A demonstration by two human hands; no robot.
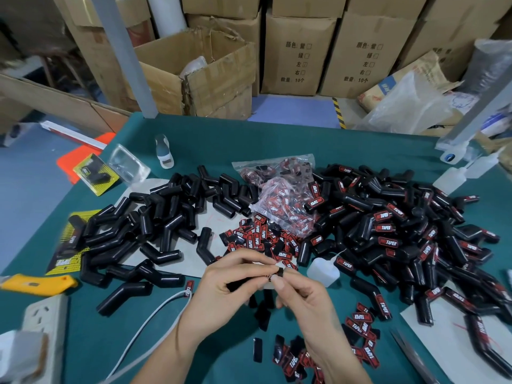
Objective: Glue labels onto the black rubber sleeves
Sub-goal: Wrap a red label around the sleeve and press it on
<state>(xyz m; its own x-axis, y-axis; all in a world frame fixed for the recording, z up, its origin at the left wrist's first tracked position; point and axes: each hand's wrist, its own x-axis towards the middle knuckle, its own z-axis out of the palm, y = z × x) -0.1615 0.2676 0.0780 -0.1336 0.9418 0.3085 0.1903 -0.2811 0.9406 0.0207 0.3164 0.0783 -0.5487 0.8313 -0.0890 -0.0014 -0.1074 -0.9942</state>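
Note:
My left hand (227, 284) and my right hand (302, 295) meet over the green table (277, 139), near its front edge. Together they pinch one small black label (279, 272) between the fingertips. Unlabelled black rubber sleeves (155, 225) lie heaped to the left. Sleeves that carry red and black labels (401, 231) are piled on the right. Loose labels (260, 239) are scattered just beyond my hands, and more labels (360, 328) lie at the lower right. A small white glue bottle (324, 271) lies beside my right hand.
A clear bag of labels (282, 195) sits mid-table. A yellow knife (36, 284), a white power strip (41, 320) and its cable (155, 320) are at the left. Scissors (412, 356) lie at the lower right. Cardboard boxes (299, 54) stand behind the table.

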